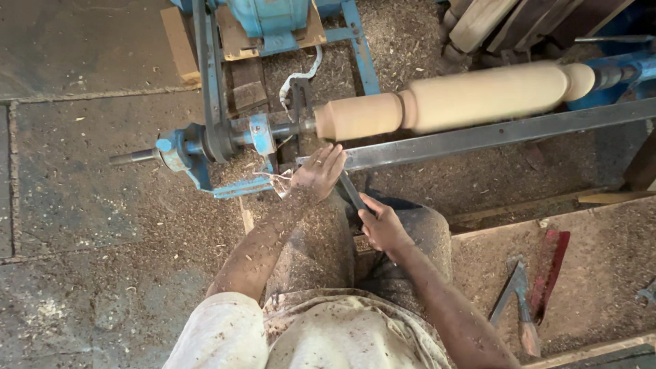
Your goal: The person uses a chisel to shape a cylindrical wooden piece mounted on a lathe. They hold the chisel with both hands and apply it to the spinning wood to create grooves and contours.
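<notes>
A pale wooden spindle point(465, 99) is mounted on a blue lathe point(225, 140) and blurs as it turns. My left hand point(319, 172) rests with fingers spread over a dark metal chisel point(352, 191), close to the steel tool rest bar point(492, 133) just below the spindle's left end. My right hand point(383, 225) grips the chisel's lower end above my lap. Sawdust coats both forearms and my clothes.
A blue motor point(270, 17) sits at the top behind the lathe. Wood shavings cover the concrete floor point(89, 205). At the right, a low wooden bench point(601, 260) carries a red-backed brush point(550, 270) and a metal tool point(516, 301). Turned wooden pieces point(478, 24) lie at the top right.
</notes>
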A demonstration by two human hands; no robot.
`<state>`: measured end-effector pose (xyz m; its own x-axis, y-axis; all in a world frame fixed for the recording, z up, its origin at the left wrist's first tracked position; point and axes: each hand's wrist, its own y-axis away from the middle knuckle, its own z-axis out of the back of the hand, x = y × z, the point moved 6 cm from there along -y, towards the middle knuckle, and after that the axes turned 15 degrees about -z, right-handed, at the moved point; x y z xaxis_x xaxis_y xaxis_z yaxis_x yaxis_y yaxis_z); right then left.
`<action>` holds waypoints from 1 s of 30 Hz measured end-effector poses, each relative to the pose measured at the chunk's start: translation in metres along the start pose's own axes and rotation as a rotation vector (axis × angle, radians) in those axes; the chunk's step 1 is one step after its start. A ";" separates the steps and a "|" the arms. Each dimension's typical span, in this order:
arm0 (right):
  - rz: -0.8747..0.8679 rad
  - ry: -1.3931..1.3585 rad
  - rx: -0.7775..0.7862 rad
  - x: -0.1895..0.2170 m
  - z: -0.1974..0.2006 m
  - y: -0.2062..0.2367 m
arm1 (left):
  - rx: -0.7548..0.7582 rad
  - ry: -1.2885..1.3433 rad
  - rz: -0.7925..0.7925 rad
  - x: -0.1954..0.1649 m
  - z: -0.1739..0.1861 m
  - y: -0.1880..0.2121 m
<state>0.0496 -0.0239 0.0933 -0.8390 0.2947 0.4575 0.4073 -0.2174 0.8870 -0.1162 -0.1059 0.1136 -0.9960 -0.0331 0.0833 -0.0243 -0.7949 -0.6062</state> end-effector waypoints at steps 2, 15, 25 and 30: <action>-0.014 0.017 0.001 0.002 0.003 0.000 | 0.025 0.023 -0.004 0.000 -0.001 0.001; 0.084 0.078 0.040 -0.022 0.026 -0.031 | 0.114 0.006 -0.036 -0.014 -0.010 0.013; 0.136 -0.328 -0.025 -0.085 -0.033 -0.054 | 0.158 0.150 -0.223 -0.007 -0.045 0.034; 0.093 -0.344 -0.079 -0.075 -0.040 -0.060 | 0.151 0.154 -0.224 0.001 -0.059 0.039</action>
<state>0.0738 -0.0705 0.0033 -0.6235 0.5636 0.5419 0.4359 -0.3248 0.8393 -0.1234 -0.1009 0.0432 -0.9690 0.2360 0.0733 -0.2428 -0.8533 -0.4614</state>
